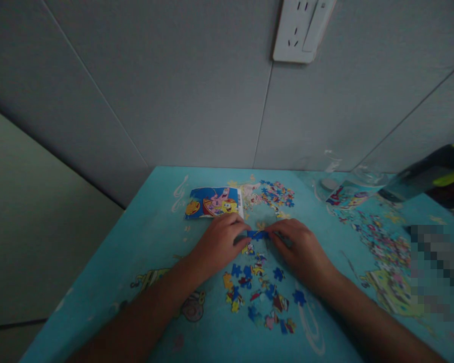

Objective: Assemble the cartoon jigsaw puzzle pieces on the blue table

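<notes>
A short blue strip of joined jigsaw pieces [256, 235] lies flat on the table between my hands. My left hand [220, 241] pinches its left end between thumb and fingers. At the right end, the fingertips of my right hand [301, 248] are closed on the strip. Just below it, a few joined or touching pieces [249, 249] show yellow and white. Loose jigsaw pieces [270, 291], blue, yellow and red, are scattered between my forearms. Beyond my left hand rests a reference picture card [214, 200] with cartoon figures on blue.
The turquoise tablecloth [162, 194] has printed cartoons. A second heap of pieces [278, 193] sits near the wall, and a larger spread [386, 239] lies right, near another picture card [350, 195] and clear plastic containers [369, 175]. A dark object with yellow-green edging [426, 171] juts in. A wall socket [300, 30] hangs above.
</notes>
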{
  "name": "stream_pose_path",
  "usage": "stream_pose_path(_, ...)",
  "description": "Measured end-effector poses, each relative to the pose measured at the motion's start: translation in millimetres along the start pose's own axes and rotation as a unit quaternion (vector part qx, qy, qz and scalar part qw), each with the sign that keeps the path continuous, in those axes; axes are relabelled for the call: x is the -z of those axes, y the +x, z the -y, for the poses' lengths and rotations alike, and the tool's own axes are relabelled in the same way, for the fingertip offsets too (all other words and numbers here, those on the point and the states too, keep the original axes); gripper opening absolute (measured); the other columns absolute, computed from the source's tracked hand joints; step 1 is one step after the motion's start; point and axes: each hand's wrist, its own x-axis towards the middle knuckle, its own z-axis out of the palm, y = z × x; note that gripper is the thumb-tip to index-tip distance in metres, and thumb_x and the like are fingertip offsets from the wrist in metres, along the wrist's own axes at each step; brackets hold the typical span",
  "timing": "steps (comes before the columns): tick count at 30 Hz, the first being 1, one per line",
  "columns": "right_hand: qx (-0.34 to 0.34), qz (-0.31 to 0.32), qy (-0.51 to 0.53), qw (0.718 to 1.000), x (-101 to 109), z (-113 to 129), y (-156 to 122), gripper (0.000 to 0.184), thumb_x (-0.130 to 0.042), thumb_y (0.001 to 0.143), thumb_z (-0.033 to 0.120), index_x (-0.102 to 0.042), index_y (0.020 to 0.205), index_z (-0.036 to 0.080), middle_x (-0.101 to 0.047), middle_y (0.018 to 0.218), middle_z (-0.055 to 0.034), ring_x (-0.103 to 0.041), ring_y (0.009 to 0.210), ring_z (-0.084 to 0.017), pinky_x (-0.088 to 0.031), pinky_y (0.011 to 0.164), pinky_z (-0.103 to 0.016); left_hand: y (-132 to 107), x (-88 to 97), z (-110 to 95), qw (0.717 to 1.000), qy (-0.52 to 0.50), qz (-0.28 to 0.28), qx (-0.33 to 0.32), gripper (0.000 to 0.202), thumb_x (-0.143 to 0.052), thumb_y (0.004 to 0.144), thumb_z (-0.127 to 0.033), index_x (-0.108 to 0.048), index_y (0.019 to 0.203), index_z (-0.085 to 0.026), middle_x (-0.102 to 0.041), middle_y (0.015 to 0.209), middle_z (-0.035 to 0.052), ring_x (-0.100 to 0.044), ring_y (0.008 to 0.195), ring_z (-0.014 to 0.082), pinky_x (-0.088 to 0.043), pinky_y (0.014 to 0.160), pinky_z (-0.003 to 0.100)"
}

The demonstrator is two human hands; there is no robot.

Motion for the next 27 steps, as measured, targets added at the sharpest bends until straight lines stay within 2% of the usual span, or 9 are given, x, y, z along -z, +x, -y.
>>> stream_pose_path(4,-0.019,-0.056,-0.024,0.998,13.2,-7.6,3.0,0.015,-0.059,0.097,0.022,-0.072,0.104,0.021,-0.075,0.099,-0.0059,-0.068,0.092,-0.023,-0.051,0.086,-0.039,-2.5,2.5,-1.7,0.999,0.017,-0.015,-0.042,0.017,-0.064,0.098,-0.028,-0.07,0.112,-0.02,-0.066,0.108,0.0061,-0.06,0.102,0.0216,-0.049,0.093,0.041)
stream_pose_path(8,-0.041,-0.088,-0.055,0.994,25.9,-21.4,4.4,0.015,-0.059,0.096,0.022,-0.072,0.103,0.022,-0.075,0.098,-0.0055,-0.068,0.09,-0.024,-0.051,0.085,-0.038,-6.8,4.3,-5.2,0.99,0.073,0.014,-0.118,0.024,-0.056,0.101,-0.03,-0.069,0.119,-0.02,-0.066,0.116,0.0075,-0.057,0.108,0.0243,-0.044,0.097,0.046)
stream_pose_path(10,-0.045,-0.09,-0.062,0.993,29.7,-27.5,4.5,0.015,-0.059,0.096,0.023,-0.073,0.103,0.022,-0.075,0.099,-0.0059,-0.069,0.09,-0.024,-0.052,0.085,-0.039,-8.7,4.1,-6.6,0.986,0.093,0.029,-0.135,0.026,-0.054,0.102,-0.032,-0.068,0.121,-0.02,-0.067,0.117,0.0078,-0.057,0.108,0.0244,-0.043,0.096,0.046)
stream_pose_path(15,-0.038,-0.079,-0.07,0.994,31.5,-34.1,4.6,0.017,-0.058,0.096,0.024,-0.073,0.103,0.022,-0.075,0.098,-0.0065,-0.07,0.089,-0.024,-0.053,0.084,-0.039,-10.2,3.8,-7.6,0.984,0.114,0.043,-0.128,0.029,-0.053,0.103,-0.033,-0.066,0.126,-0.021,-0.066,0.12,0.0073,-0.057,0.109,0.024,-0.043,0.094,0.044)
stream_pose_path(27,-0.004,-0.045,-0.07,0.996,30.2,-26.6,3.5,0.018,-0.058,0.096,0.019,-0.074,0.103,0.02,-0.077,0.099,-0.0072,-0.07,0.091,-0.025,-0.053,0.086,-0.04,-9.9,11.1,-11.2,0.981,0.125,0.067,-0.135,0.032,-0.049,0.105,-0.034,-0.063,0.129,-0.02,-0.068,0.124,0.0066,-0.058,0.111,0.0236,-0.04,0.095,0.043)
